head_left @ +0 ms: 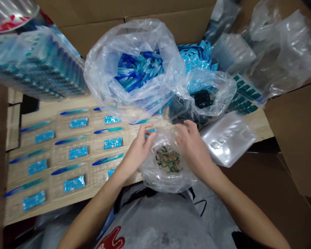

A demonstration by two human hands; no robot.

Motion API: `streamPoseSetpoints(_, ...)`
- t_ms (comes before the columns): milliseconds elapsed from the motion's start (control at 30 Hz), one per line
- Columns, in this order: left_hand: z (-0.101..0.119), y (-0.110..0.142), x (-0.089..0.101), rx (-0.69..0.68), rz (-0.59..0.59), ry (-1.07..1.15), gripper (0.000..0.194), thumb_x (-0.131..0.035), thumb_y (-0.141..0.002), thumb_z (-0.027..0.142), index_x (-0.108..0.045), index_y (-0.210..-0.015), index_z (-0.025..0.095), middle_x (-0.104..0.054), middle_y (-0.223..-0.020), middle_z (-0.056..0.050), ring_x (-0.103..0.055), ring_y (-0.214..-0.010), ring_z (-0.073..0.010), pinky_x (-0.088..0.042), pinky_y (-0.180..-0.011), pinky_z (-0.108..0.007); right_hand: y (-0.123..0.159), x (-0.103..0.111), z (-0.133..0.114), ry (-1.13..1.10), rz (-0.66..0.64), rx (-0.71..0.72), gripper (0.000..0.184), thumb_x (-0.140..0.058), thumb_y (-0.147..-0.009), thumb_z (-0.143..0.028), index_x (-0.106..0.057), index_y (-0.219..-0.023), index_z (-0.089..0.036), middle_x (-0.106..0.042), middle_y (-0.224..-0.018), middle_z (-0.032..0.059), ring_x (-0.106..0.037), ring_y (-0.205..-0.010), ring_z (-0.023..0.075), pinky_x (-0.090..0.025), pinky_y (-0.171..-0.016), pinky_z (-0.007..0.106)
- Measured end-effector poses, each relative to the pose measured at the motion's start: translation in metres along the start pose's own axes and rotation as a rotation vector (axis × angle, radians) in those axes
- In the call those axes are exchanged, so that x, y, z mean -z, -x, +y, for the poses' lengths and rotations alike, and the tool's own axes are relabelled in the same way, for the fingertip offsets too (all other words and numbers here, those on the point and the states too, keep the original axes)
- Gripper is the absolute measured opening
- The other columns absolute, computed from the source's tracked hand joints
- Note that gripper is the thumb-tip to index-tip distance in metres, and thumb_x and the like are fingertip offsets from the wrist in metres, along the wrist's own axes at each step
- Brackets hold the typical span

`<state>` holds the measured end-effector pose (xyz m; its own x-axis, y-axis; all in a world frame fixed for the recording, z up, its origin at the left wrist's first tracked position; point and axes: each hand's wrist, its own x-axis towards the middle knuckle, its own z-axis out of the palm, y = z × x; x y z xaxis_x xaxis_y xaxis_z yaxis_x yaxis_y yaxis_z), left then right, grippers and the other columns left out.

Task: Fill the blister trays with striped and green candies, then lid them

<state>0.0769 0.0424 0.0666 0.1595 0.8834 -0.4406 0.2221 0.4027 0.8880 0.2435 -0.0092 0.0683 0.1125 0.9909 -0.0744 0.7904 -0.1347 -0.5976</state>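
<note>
A clear plastic bag [171, 185] stands open at the front edge of the table, close to my body. Inside it lie many small flat green and brown pieces [168, 159]. My left hand [144, 140] is closed on the left side of the bag's rim, thumb and fingers bent together. On the opposite side, my right hand [193, 141] grips the rim with curled fingers, slightly blurred. Left of the bag, clear plastic trays [75, 166] lie in rows, each with a blue-to-teal pen-shaped stick [68, 168] and a small blue printed packet [74, 183].
Behind my hands sits a large plastic bag [98, 69] full of blue sticks. A smaller bag of dark pieces [203, 98] and a pile of blue packets [195, 57] are beside it. Stacked trays [54, 65] stand at left; clear sleeves [229, 138] lie at right.
</note>
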Motion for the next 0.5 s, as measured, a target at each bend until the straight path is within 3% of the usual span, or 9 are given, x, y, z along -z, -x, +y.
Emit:
streamPoseSetpoints(67,0.006,0.025,0.008,-0.124,0.116,-0.448,0.041,-0.074,-0.078,0.035,-0.064,-0.114,0.016,-0.068,-0.099,-0.009,-0.066,-0.081,-0.0226,-0.05,-0.069,-0.03,0.028,0.002,-0.005,0.247,0.038,0.112,0.031,-0.045,-0.1,-0.033,-0.06,-0.121,-0.016,-0.05,-0.138,0.0226,-0.056,-0.117,0.0395,-0.053,-0.084,0.051)
streamPoseSetpoints(100,0.008,0.038,0.011,-0.128,0.129,-0.674,0.05,-0.074,-0.078,0.043,-0.063,-0.117,0.014,-0.069,-0.099,-0.013,-0.068,-0.082,-0.0281,-0.051,-0.069,-0.034,0.044,0.002,-0.006,0.372,0.069,0.137,0.04,-0.044,-0.101,-0.042,-0.058,-0.127,-0.015,-0.055,-0.131,0.0247,-0.061,-0.107,0.0397,-0.056,-0.074,0.048)
streamPoseSetpoints(133,0.007,0.05,0.013,-0.083,0.09,-0.843,0.061,-0.072,-0.078,0.051,-0.061,-0.122,0.01,-0.07,-0.091,-0.015,-0.069,-0.079,-0.0326,-0.052,-0.067,-0.038,0.059,0.002,-0.007,0.47,0.078,0.095,0.052,-0.044,-0.099,-0.052,-0.054,-0.134,-0.014,-0.058,-0.124,0.0263,-0.066,-0.094,0.0385,-0.056,-0.06,0.043)
streamPoseSetpoints(200,-0.001,0.065,0.013,0.082,-0.08,-0.908,0.078,-0.066,-0.079,0.06,-0.052,-0.133,0.005,-0.069,-0.07,-0.011,-0.07,-0.069,-0.0357,-0.052,-0.062,-0.04,0.083,0.0,-0.005,0.538,0.039,-0.065,0.077,-0.045,-0.093,-0.067,-0.044,-0.145,-0.01,-0.064,-0.108,0.0283,-0.065,-0.057,0.0301,-0.044,-0.036,0.034)
streamPoseSetpoints(267,-0.018,0.069,0.009,0.157,-0.203,-0.687,0.077,-0.063,-0.082,0.056,-0.045,-0.138,0.008,-0.071,-0.071,-0.01,-0.072,-0.075,-0.0343,-0.054,-0.068,-0.041,0.098,-0.008,0.002,0.413,-0.054,-0.209,0.087,-0.045,-0.092,-0.069,-0.032,-0.152,-0.007,-0.067,-0.099,0.0274,-0.061,-0.043,0.0269,-0.041,-0.033,0.034)
streamPoseSetpoints(300,-0.029,0.068,0.006,0.174,-0.229,-0.512,0.07,-0.062,-0.083,0.052,-0.045,-0.137,0.011,-0.073,-0.081,-0.012,-0.072,-0.083,-0.0324,-0.055,-0.073,-0.04,0.103,-0.013,0.006,0.277,-0.089,-0.249,0.086,-0.046,-0.093,-0.064,-0.026,-0.154,-0.007,-0.068,-0.101,0.0272,-0.065,-0.049,0.0298,-0.047,-0.038,0.037)
streamPoseSetpoints(367,-0.049,0.065,0.002,0.247,-0.245,-0.113,0.055,-0.06,-0.084,0.046,-0.048,-0.129,0.016,-0.074,-0.1,-0.013,-0.072,-0.091,-0.0281,-0.056,-0.079,-0.039,0.109,-0.025,0.013,-0.094,-0.088,-0.316,0.082,-0.048,-0.093,-0.052,-0.016,-0.157,-0.012,-0.066,-0.116,0.0256,-0.073,-0.081,0.0352,-0.059,-0.06,0.044)
streamPoseSetpoints(433,-0.065,0.063,0.001,0.385,-0.265,0.244,0.042,-0.061,-0.084,0.044,-0.054,-0.117,0.018,-0.074,-0.102,-0.012,-0.072,-0.089,-0.0252,-0.058,-0.079,-0.038,0.115,-0.036,0.017,-0.512,0.01,-0.437,0.077,-0.054,-0.09,-0.044,-0.022,-0.155,-0.018,-0.064,-0.127,0.0202,-0.07,-0.102,0.032,-0.06,-0.078,0.047)
streamPoseSetpoints(500,-0.073,0.065,0.003,0.5,-0.239,0.464,0.035,-0.066,-0.081,0.044,-0.059,-0.105,0.018,-0.075,-0.092,-0.009,-0.072,-0.083,-0.0232,-0.058,-0.078,-0.037,0.123,-0.045,0.021,-0.87,0.114,-0.611,0.062,-0.062,-0.086,-0.04,-0.041,-0.141,-0.021,-0.07,-0.116,0.0143,-0.072,-0.094,0.0266,-0.06,-0.078,0.043)
